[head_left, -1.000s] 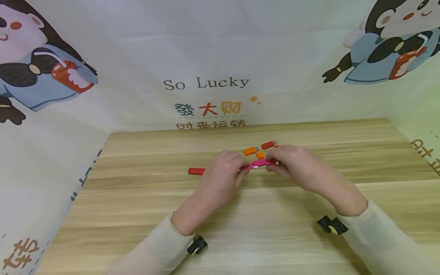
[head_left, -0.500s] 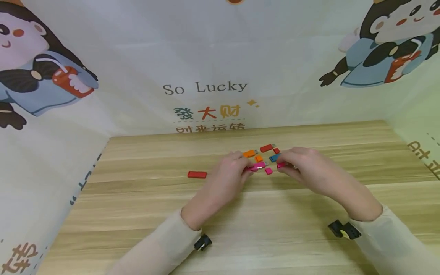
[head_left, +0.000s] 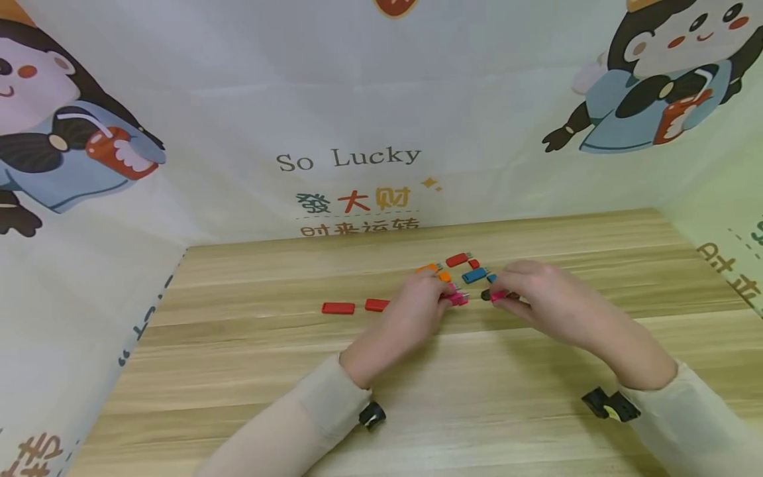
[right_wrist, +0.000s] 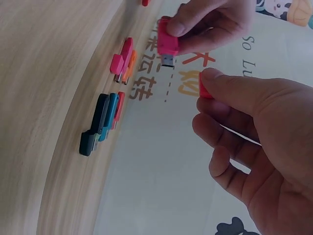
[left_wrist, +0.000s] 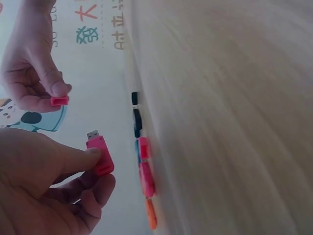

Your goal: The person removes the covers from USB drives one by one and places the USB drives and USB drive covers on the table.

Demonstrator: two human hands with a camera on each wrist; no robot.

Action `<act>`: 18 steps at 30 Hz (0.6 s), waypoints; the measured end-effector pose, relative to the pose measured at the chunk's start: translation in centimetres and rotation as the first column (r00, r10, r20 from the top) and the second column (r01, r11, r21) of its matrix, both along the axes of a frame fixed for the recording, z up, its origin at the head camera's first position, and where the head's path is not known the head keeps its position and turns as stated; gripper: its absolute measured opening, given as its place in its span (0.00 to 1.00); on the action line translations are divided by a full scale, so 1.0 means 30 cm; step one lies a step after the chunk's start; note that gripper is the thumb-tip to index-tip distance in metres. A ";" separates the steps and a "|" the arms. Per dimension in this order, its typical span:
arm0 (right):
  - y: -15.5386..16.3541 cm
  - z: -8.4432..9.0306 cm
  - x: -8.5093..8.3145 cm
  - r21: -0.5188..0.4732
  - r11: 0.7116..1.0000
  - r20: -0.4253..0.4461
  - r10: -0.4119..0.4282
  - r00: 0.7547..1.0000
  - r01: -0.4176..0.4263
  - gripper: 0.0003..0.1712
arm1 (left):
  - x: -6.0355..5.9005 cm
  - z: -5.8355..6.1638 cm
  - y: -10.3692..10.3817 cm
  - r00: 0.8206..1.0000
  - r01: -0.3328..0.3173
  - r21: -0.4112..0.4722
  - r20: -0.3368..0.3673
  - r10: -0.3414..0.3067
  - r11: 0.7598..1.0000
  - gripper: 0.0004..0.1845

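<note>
My left hand (head_left: 417,305) pinches a pink USB flash drive (left_wrist: 100,155) between thumb and fingers, its bare metal plug pointing towards the right hand. In my right hand (head_left: 536,291) a small pink cap (right_wrist: 204,87) is pinched between thumb and forefinger. A short gap separates cap and plug, both raised over the table. Below them lie another pink drive (right_wrist: 127,50) and its loose pink cap (right_wrist: 116,64), partly hidden behind the left hand in the head view. A dark drive (right_wrist: 100,111) lies beside its dark cap (right_wrist: 86,142), mostly hidden behind my right fingers in the head view.
Behind the hands lie an uncapped red drive (head_left: 457,260) with a red cap (head_left: 473,264), a blue drive (head_left: 474,275) and an orange drive (head_left: 426,268) with an orange cap (head_left: 444,277). Two red pieces (head_left: 338,308) lie in a row left of my hand. A printed cloth (head_left: 357,99) walls the table.
Both hands have shifted right, and the gap between them has widened slightly since a second ago. The blue drive and a second red piece at left have come into view. The head view has tilted up.
</note>
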State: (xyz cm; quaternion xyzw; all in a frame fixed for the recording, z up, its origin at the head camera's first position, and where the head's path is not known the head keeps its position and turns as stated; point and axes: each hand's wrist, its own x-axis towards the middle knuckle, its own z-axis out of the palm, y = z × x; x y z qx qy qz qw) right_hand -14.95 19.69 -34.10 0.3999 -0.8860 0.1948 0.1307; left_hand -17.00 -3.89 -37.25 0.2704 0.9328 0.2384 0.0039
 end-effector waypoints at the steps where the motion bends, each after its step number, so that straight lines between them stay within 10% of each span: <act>1: 0.003 0.000 0.001 0.000 1.000 -0.002 -0.002 1.000 0.002 0.10 | -0.002 -0.001 0.007 1.000 -0.003 -0.002 0.019 0.003 1.000 0.08; 18: 0.018 -0.013 0.005 0.006 1.000 0.021 0.010 1.000 -0.010 0.10 | -0.041 -0.049 0.075 0.977 -0.102 -0.009 0.185 0.102 0.995 0.08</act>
